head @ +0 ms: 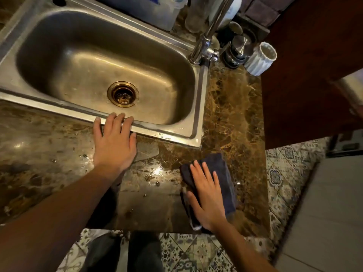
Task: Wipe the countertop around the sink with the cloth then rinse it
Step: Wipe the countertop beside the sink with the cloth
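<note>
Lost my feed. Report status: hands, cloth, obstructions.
Left hand flat, fingertips on sink rim. Right hand flat on cloth, pressing it to countertop. Nothing blocking; cup back by faucet.

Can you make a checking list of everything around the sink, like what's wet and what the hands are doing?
Surface: brown marble countertop, water drops and wet shine in front of the sink.
Job's things: dark cloth flat on the countertop; faucet, no water running.
Clutter: white ribbed cup and metal lid beside the faucet.
Hands: left hand resting open on the sink edge; right hand pressing flat on the cloth.
Cables: nothing seen.
Surroundings: patterned floor tiles.
</note>
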Motion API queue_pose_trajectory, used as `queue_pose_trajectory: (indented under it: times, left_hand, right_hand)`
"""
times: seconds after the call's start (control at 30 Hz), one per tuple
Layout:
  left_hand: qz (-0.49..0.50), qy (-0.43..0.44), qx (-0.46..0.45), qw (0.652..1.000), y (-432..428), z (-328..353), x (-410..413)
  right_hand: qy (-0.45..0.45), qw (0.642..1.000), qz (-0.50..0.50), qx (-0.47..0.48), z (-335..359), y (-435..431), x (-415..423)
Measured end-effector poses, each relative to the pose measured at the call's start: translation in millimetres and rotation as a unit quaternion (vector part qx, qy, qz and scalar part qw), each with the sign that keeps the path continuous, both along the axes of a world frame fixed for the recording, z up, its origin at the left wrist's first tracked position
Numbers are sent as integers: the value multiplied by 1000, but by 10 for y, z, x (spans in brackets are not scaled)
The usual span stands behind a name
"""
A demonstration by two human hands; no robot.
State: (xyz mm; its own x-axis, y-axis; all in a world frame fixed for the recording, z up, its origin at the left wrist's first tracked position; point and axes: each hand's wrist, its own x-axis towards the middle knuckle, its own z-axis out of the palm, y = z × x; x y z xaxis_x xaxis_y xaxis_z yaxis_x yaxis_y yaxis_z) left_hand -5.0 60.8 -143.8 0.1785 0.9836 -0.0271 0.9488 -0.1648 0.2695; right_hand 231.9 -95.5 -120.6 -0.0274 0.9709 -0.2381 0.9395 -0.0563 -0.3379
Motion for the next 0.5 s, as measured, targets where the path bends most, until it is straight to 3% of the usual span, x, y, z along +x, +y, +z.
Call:
queue_pose_trajectory:
  times: [0.23,0.5]
  left_hand:
    - [-8,-7,-5,1000,-31,-27,5]
    - [-7,-6,4,1000,10,-24,-3]
  right_hand:
    - [-89,987,-130,-12,-101,-101,-542]
    - [-104,984,-146,23,-176,468,-516]
